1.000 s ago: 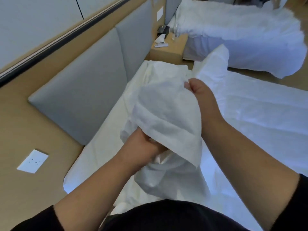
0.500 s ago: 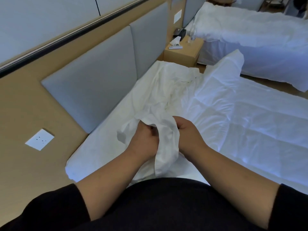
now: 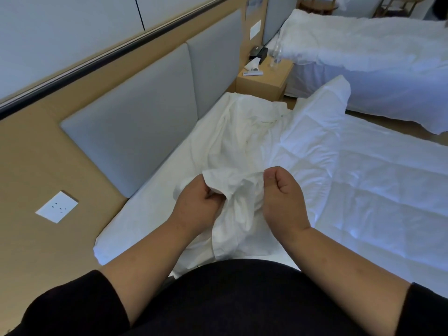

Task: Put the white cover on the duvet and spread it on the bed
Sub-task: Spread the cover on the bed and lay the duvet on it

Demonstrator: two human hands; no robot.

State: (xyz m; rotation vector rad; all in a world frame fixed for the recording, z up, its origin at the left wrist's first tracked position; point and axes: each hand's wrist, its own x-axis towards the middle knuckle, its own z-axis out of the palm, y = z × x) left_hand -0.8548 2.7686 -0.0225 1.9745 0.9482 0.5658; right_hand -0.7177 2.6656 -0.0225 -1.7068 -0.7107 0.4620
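Note:
The white cover (image 3: 242, 146) lies crumpled along the head end of the bed (image 3: 135, 214), running from the far corner toward me. My left hand (image 3: 196, 204) and my right hand (image 3: 283, 197) each grip a bunched part of it, close together, just above the mattress in front of my body. The duvet (image 3: 363, 180) lies spread flat to the right, its far corner (image 3: 334, 93) sticking up. Where the cover's opening is, I cannot tell.
A grey padded headboard (image 3: 145, 112) lines the wall on the left, with a white socket plate (image 3: 57, 206) below it. A wooden nightstand (image 3: 264, 81) with small items stands beyond the bed. A second bed (image 3: 363, 59) with white bedding is at the back right.
Both hands have come down from chest height to just above the mattress, bringing the bunched cover with them. The right hand moved in close beside the left.

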